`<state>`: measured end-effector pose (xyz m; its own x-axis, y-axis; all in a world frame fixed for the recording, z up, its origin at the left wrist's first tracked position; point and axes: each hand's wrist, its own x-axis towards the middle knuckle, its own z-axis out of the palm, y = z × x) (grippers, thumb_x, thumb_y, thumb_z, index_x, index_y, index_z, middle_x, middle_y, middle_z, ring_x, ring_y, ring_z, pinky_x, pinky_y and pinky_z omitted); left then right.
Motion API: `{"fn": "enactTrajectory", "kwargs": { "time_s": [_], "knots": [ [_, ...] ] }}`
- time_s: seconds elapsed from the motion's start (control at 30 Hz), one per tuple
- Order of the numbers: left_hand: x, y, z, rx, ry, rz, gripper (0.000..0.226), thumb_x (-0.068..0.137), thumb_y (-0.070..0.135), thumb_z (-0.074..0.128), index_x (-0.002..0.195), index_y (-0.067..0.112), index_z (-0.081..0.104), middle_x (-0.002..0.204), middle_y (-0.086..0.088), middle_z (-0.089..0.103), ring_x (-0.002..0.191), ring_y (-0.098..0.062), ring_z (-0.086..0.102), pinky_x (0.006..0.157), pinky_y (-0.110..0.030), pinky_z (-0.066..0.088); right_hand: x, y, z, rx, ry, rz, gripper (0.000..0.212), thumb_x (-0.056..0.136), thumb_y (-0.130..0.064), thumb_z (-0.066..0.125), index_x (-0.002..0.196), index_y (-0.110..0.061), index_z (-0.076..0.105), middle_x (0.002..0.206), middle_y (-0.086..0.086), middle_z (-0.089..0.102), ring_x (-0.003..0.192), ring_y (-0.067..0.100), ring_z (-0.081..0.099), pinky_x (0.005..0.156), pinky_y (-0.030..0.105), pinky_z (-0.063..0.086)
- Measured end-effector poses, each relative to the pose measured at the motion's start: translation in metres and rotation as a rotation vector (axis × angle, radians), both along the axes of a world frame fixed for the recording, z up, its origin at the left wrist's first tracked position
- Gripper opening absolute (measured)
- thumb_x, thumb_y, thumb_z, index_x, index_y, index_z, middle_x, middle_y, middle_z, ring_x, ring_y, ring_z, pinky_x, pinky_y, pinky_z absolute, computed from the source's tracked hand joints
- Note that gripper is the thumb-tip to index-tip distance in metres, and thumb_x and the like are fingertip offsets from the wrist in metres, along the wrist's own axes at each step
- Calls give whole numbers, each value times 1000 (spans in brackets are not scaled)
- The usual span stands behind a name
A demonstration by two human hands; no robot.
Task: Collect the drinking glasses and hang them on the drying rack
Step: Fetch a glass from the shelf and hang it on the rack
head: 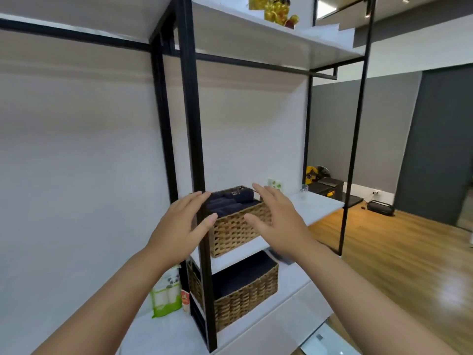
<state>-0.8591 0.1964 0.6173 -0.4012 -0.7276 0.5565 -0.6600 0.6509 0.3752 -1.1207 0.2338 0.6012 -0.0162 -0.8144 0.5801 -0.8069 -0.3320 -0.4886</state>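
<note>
A small drinking glass (304,188) stands at the far end of the white middle shelf (317,204), beyond my hands. My left hand (183,225) is raised with fingers spread, in front of the black upright post and the left side of a wicker basket (236,226). At the basket's right side is my right hand (275,221), also spread. Neither hand holds anything or touches the glass. No drying rack is in view.
The shelf unit has a black metal frame (190,103). The upper basket holds dark blue towels; a second wicker basket (240,295) sits on the shelf below. A green tissue pack (166,294) stands at lower left. Wooden floor (399,254) lies to the right.
</note>
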Motion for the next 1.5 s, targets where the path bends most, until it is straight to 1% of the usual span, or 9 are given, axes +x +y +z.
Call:
{"fn": "enactTrajectory", "kwargs": {
  "time_s": [0.13,0.3,0.53,0.63,0.67,0.8,1.0,1.17,1.5],
  "knots": [
    [-95,-30,-4,8,41,-60,61,100,59,45,156,37,35,157,13,40,144,-10,32,118,-38,30,-99,-16,-7,11,-10,-62,75,93,-72,49,159,-52,21,168,-7,32,154,15,25,119,40,31],
    [-191,-64,-23,76,41,-112,63,100,58,48,157,36,33,160,12,35,148,-10,28,121,-41,27,-201,-33,-25,67,-58,-136,73,96,-66,55,160,-47,25,166,-11,36,151,11,30,117,35,30],
    [-304,-136,-39,111,22,-182,62,100,55,51,156,35,35,156,15,38,143,-10,32,105,-12,29,-300,-68,-39,91,-45,-237,75,97,-58,63,162,-39,29,164,-8,39,150,13,33,117,34,31],
    [-349,-170,-46,136,36,-246,61,100,54,51,156,36,35,158,14,38,144,-10,32,118,-35,31,-332,-88,-43,105,-46,-287,76,97,-58,63,162,-39,28,164,-10,39,150,13,33,118,37,34],
    [-363,-181,-49,148,43,-265,61,100,54,51,156,36,35,158,14,38,145,-9,32,119,-38,30,-343,-96,-44,110,-38,-305,76,97,-57,63,162,-39,28,165,-10,38,151,13,33,119,37,33],
    [-411,-228,-68,164,63,-319,62,100,53,52,156,36,34,158,15,36,145,-9,30,120,-33,25,-377,-130,-50,140,-18,-368,77,97,-58,64,163,-40,27,166,-10,37,152,14,31,119,39,34],
    [-475,-319,-87,213,47,-371,60,100,52,53,155,35,36,158,13,38,144,-10,32,118,-35,29,-425,-202,-51,164,-17,-428,76,96,-58,63,161,-44,26,167,-11,35,154,14,29,120,43,34],
    [-530,-376,-108,224,9,-359,61,98,55,54,154,37,36,158,12,39,143,-13,34,111,-31,30,-461,-248,-70,183,-31,-452,75,96,-55,65,161,-42,29,162,-13,42,148,12,36,111,32,32],
    [-623,-463,-141,247,-67,-169,70,95,60,55,156,37,31,164,8,29,150,-18,26,116,-37,29,-565,-348,-112,200,-102,-372,75,95,-56,67,160,-43,30,162,-15,41,148,9,37,113,33,34]
  ]
}}
